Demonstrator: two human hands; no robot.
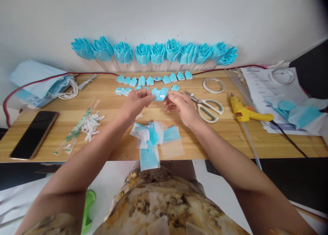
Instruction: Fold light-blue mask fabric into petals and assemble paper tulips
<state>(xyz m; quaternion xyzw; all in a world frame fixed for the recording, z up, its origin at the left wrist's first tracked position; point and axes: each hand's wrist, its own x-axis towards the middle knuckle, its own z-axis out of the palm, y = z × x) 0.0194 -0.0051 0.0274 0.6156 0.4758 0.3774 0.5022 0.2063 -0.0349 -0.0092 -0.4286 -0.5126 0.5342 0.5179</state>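
Between my two hands is a small blue fabric piece (160, 95) with a white patch on it. My left hand (138, 101) is closed, thumb and forefinger pinching its left end. At its right end my right hand (180, 106) pinches with thumb and forefinger, the other fingers curled below. Several folded blue petals (141, 80) lie in a row just beyond my hands, and a nearer row is partly hidden by them. Cut blue and white fabric pieces (150, 156) are piled in front of me, some hanging over the table edge. Scissors (208, 108) lie beside my right hand.
Blue fabric flowers (143, 54) on sticks lean against the wall. To the right are a tape roll (204, 85), a yellow glue gun (242, 112) and papers (256, 79). A phone (34, 134), white paper scraps (91, 125) and stacked masks (38, 72) lie left. A red cable runs behind.
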